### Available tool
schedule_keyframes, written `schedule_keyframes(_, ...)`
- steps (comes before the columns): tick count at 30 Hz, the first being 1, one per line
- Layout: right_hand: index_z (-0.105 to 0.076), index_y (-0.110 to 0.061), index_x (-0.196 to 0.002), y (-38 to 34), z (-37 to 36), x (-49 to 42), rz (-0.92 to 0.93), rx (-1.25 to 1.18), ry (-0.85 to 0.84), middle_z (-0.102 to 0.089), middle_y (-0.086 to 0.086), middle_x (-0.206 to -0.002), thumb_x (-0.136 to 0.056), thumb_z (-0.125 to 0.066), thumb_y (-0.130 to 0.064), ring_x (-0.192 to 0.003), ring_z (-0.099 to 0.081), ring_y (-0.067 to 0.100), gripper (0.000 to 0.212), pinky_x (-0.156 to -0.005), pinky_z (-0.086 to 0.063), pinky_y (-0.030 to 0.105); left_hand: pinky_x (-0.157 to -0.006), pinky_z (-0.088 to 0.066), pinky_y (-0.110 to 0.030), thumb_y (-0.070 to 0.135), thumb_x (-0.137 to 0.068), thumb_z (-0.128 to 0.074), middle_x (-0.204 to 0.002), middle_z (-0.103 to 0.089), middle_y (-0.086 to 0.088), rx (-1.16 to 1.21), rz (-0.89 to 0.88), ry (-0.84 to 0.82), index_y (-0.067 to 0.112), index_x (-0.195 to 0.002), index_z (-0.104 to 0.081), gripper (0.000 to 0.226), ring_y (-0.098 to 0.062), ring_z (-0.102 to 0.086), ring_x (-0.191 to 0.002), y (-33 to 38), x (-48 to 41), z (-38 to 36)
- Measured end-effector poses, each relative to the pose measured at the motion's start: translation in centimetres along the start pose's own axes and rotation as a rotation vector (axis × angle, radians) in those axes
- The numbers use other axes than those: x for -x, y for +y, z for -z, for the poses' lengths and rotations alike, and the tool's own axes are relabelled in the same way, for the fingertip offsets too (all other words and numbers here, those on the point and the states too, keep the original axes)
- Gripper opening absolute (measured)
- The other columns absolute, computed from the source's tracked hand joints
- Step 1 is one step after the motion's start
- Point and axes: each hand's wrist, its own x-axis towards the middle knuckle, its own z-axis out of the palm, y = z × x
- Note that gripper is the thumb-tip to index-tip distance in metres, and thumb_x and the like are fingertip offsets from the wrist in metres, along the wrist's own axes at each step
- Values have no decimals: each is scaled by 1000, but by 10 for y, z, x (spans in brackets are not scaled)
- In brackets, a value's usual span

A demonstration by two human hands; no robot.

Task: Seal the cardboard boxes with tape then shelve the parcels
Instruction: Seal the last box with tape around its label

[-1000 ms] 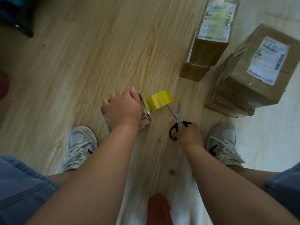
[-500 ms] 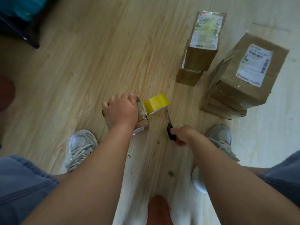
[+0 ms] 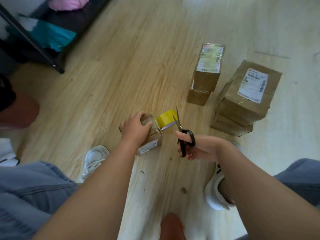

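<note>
1. A light wooden floor [image 3: 121, 75] is seen.
2. A small box [image 3: 152, 139] is set on it, with a yellow tape roll [image 3: 166, 119] just beside.
3. A thin stack [image 3: 206, 80] and a wide stack [image 3: 242, 108] of brown boxes are stood farther off, at the right.
4. A white left shoe [image 3: 94, 158] and a right shoe [image 3: 214, 191] are planted on it.
5. A black rack [image 3: 34, 40] is stood at the far left.

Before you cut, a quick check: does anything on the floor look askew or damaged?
The right stack of boxes is uneven: its top box sits skewed over the lower ones, sides creased. The narrow box sits misaligned on the smaller box.
</note>
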Motion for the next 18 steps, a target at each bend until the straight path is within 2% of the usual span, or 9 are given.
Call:
schedule_keyframes(3, -60, -12, -81, -4, -1, 9, -53, 160, -107, -60, 7, -77, -74, -63, -69, -67, -51, 16, 58, -62, -41, 25, -108, -30, -37, 38, -92, -61, -134, -58, -5, 7, -4, 4, 27, -136, -55, 45, -26, -48, -127, -3, 1, 0)
schedule_keyframes(7, -59, -11, -90, 0, -3, 8, -145, 315, -149, -59, 6, -80, -68, -64, -80, -67, -49, 16, 72, -62, -43, 24, -117, -19, -45, 36, -94, -58, -139, -55, -6, -26, -15, -28, 26, -140, -50, 47, -27, -44, -132, -7, -3, -3)
schedule_keyframes(14, -61, -14, -77, 3, -18, -8, -101, 437, -21, -60, 2, -74, -68, -60, -81, -62, -50, 12, 67, -64, -42, 26, -120, -7, -45, 36, -95, -58, -139, -54, -5, -12, -23, -34, 27, -140, -50, 47, -24, -43, -133, -9, -7, -4)
schedule_keyframes(16, -61, -14, -76, 2, -18, -13, -42, 449, 28, -59, 0, -72, -73, -60, -80, -61, -49, 12, 66, -66, -42, 26, -121, -4, -43, 36, -95, -59, -139, -55, -3, 4, -21, -23, 26, -139, -50, 47, -23, -43, -133, -9, -7, -5)
schedule_keyframes(18, -63, -14, -80, -1, -19, -15, 0, 441, 43, -60, 0, -72, -70, -61, -81, -63, -49, 13, 68, -66, -43, 27, -121, -1, -43, 36, -94, -59, -139, -55, -2, 18, -20, -16, 26, -139, -51, 46, -22, -42, -134, -9, -7, -5)
